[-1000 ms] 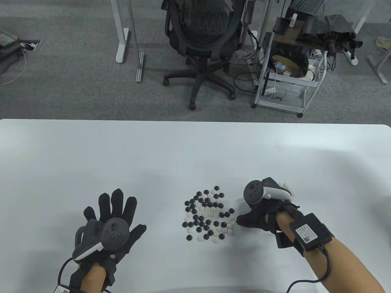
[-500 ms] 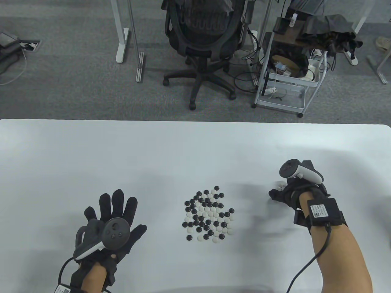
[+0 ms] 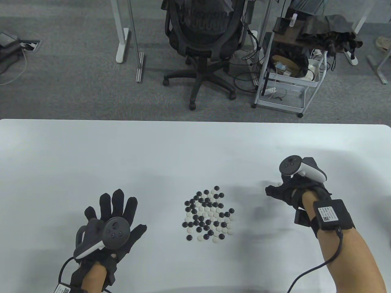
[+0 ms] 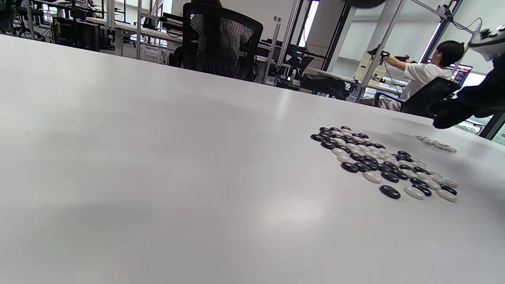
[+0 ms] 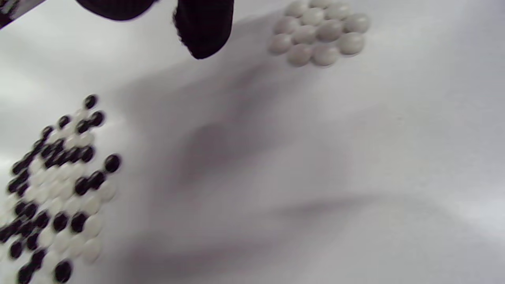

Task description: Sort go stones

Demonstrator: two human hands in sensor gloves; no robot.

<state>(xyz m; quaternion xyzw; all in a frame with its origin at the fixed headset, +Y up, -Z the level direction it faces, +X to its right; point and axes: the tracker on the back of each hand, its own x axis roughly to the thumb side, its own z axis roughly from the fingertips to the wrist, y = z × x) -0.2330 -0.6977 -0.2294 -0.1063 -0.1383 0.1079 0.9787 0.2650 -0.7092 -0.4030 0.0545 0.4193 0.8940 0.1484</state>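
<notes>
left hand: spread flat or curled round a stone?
Spread flat. In the table view the left hand lies palm down on the table, fingers straight and apart, left of the mixed stones, touching none.

No legible text; tiny unreadable print on wrist-pack label (image 3: 326, 214).

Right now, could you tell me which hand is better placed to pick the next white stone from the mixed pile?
Right, probably. The right hand hovers between the mixed pile and the sorted white stones, fingers curled. The left hand rests flat on the table, away from both.
</notes>
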